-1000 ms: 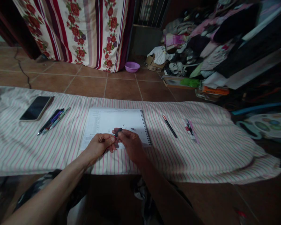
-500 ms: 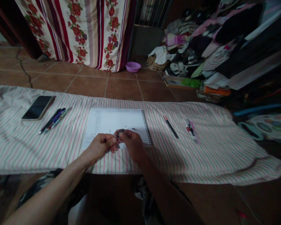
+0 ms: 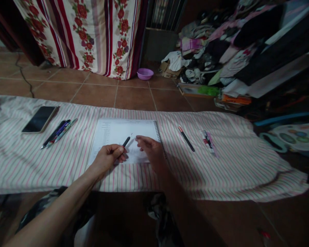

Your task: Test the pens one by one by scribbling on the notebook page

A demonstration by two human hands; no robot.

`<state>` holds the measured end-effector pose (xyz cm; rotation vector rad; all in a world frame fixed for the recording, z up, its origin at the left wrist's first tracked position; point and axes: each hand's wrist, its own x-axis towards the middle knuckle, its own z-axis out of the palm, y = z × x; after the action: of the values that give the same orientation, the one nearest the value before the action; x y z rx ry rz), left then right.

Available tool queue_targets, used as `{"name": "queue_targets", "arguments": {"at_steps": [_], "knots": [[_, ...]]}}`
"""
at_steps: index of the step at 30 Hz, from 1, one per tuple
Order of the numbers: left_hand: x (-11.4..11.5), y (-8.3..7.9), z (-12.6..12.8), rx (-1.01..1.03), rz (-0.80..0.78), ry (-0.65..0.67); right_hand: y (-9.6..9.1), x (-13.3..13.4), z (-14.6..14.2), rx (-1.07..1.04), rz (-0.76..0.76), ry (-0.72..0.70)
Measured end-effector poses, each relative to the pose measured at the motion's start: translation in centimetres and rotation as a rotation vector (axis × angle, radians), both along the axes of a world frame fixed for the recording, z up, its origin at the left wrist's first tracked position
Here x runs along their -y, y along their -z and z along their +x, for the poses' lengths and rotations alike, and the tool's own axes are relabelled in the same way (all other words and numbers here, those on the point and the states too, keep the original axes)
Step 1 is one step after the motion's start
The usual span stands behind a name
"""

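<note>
My left hand (image 3: 109,157) is closed around a black pen (image 3: 126,141) whose thin metal point is bare and slants up to the right. Beneath both hands lies a spiral notebook (image 3: 128,127), open at a white page with printed text down its left side. My right hand (image 3: 152,149) hovers over the page's right half, apart from the pen. Its fingers are bent but spread, and I see nothing held in them. The spot where a small dark piece lay on the page is hidden by this hand.
A phone (image 3: 39,119) and several pens (image 3: 58,133) lie left on the striped cloth (image 3: 74,164). On the right are a black pen with a copper-coloured end (image 3: 186,139) and a small clear packet (image 3: 209,144). A purple basin (image 3: 145,74) stands on the floor beyond.
My right hand has come off the pen and shifted right, over the small dark piece on the page. The pen stays in my left hand, its point now in plain sight.
</note>
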<state>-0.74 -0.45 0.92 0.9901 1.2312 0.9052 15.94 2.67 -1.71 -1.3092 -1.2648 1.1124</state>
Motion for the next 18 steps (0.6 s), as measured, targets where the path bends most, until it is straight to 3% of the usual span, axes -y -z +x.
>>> {"name": "queue_targets", "arguments": {"at_steps": [3,7,18], "knots": [[-0.1,0.1,0.0,-0.003,0.005,-0.044,0.1,-1.0,2.0,0.299,0.151,0.063],[-0.2,0.4,0.0,-0.014,-0.008,-0.048,0.2,-1.4,3.3,0.628,0.199,0.04],[-0.1,0.4,0.1,-0.007,-0.058,-0.059,1.2,-1.4,2.9,0.912,0.219,-0.013]]}}
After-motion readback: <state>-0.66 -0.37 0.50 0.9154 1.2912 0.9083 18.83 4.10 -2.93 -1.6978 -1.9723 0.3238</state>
